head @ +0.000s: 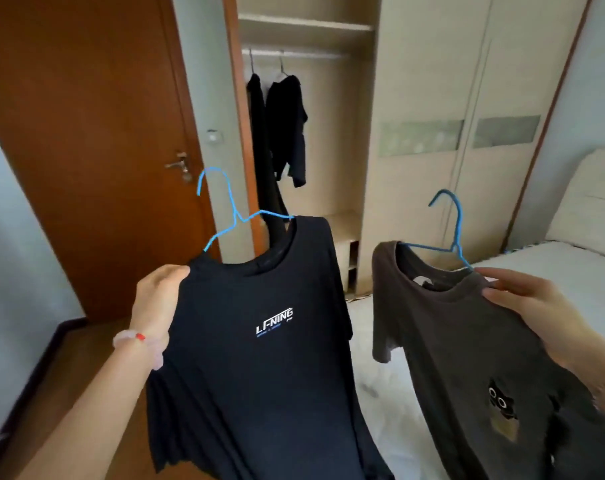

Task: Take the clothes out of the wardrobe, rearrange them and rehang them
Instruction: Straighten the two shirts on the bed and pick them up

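Note:
My left hand [157, 294] grips the shoulder of a black T-shirt [259, 375] with white lettering, which hangs on a blue wire hanger [231, 209]. A dark grey-brown T-shirt [467, 341] with a small cartoon print is on a second blue hanger [450, 233]; my right hand [529, 303] holds it by the shoulder, thumb on top. Both shirts are in the air in front of the open wardrobe [304, 133], where two dark garments [280, 129] hang on the rail.
A brown wooden door [86, 133] stands to the left of the wardrobe. Pale closed wardrobe doors [450, 116] fill the right. A white bed [380, 375] lies below and to the right, with its headboard [588, 202] at the far right.

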`<state>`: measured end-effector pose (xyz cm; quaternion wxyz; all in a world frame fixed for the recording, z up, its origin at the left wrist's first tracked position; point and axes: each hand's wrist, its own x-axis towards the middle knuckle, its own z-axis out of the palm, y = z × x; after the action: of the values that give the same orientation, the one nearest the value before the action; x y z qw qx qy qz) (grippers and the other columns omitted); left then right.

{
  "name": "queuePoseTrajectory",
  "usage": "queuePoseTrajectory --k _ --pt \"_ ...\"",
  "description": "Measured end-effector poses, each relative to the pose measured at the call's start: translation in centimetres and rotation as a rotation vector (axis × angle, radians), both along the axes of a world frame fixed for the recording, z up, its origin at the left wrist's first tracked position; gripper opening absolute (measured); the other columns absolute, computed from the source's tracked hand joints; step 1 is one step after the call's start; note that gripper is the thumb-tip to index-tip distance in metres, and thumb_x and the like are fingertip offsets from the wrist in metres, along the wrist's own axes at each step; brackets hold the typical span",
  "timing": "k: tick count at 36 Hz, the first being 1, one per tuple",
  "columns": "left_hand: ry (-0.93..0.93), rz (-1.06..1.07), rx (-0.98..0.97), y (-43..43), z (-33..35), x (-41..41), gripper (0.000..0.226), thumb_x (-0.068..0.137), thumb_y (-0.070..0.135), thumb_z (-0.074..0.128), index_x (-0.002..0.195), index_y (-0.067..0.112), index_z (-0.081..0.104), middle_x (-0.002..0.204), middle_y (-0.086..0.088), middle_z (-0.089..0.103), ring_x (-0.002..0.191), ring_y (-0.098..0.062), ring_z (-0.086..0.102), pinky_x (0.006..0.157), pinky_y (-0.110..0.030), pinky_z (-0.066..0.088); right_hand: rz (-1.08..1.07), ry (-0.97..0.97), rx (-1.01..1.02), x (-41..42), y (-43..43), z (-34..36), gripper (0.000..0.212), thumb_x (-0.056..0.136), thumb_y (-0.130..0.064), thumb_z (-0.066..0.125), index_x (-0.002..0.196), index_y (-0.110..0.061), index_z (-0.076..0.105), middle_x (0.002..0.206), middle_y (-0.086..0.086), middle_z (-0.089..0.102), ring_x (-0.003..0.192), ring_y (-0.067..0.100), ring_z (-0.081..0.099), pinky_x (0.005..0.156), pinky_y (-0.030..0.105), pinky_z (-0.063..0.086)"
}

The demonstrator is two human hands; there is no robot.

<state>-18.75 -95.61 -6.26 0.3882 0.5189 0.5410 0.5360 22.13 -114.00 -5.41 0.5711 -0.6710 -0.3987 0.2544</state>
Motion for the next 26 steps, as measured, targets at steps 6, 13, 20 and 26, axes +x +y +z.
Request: queuePoseTrajectory --k 6,13,20,26 --pt "0.101 0.115 0.018 5.5 0.8 -9.5 0.011 0.090 0.020 0.055 0.083 0.025 0.063 0.092 0.002 0.062 0.103 -0.023 0.054 0.090 -0.038 0.041 0.112 0.051 0.082 -8.0 12.6 0.2 0.030 0.085 0.003 0.058 0.105 -0.016 0.068 0.081 -0.002 0.073 0.072 0.008 0.066 0.058 0.008 0.053" --pt "0.261 0.152 0.015 12.9 1.6 -18.0 0.015 0.091 0.021 0.055 0.100 0.014 0.064 0.103 -0.007 0.066 0.102 -0.027 0.058 0.090 -0.040 0.044 0.194 0.075 0.153 -15.6 25.0 1.5 0.034 0.086 0.001 0.058 0.119 -0.009 0.064 0.096 0.008 0.069 0.088 0.018 0.064 0.071 0.014 0.054" --pt "0.329 0.097 -0.096 19.6 -0.6 -21.1 0.019 0.095 0.021 0.050 0.103 0.008 0.061 0.099 -0.008 0.062 0.093 -0.023 0.056 0.081 -0.032 0.037 0.171 0.101 0.176 -18.5 33.8 1.1 0.036 0.085 0.005 0.057 0.116 -0.012 0.064 0.074 -0.010 0.069 0.063 -0.004 0.062 0.062 0.006 0.051" --pt "0.314 0.082 -0.148 25.5 -3.7 -21.7 0.011 0.093 0.019 0.054 0.086 0.019 0.062 0.093 -0.009 0.065 0.092 -0.027 0.059 0.088 -0.040 0.043 0.172 0.086 0.102 -18.9 41.6 -1.2 0.037 0.083 0.002 0.062 0.117 -0.013 0.064 0.093 0.005 0.063 0.079 0.015 0.060 0.066 0.010 0.052"
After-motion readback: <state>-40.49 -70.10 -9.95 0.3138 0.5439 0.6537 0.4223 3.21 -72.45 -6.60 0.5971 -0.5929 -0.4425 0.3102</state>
